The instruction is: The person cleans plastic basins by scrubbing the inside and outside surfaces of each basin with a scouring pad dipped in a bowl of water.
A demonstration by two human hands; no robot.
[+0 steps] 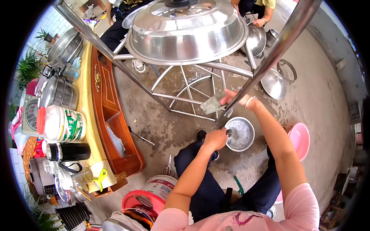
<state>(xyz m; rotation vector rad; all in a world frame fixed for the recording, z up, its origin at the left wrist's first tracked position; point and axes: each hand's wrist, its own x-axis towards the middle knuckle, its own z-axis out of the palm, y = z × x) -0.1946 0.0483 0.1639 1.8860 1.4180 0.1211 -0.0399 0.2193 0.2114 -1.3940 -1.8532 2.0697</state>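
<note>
My right hand (pixel 237 97) reaches to a slanted leg of the metal stand (pixel 246 88), its fingers closed on a wet grey-green cloth (pixel 213 103) beside the tube. Lower down, my left hand (pixel 216 139) is a fist at the rim of a metal basin (pixel 250 141). A small dark wad (pixel 229 133) pokes out of that fist; its kind is unclear. Sudsy, cloudy water (pixel 241 133) fills the basin, which stands on the floor between my knees. On top of the stand rests a large steel lid (pixel 181 48) with a glass window.
On the left, a wooden cabinet (pixel 102 86) carries pots, a jar (pixel 63 123) and a black thermos (pixel 73 151). Pink basins (pixel 300 140), a pot lid (pixel 274 85), scissors (pixel 168 167) and a bucket (pixel 160 184) surround me. Another person's hand (pixel 259 23) holds a metal pot (pixel 255 38).
</note>
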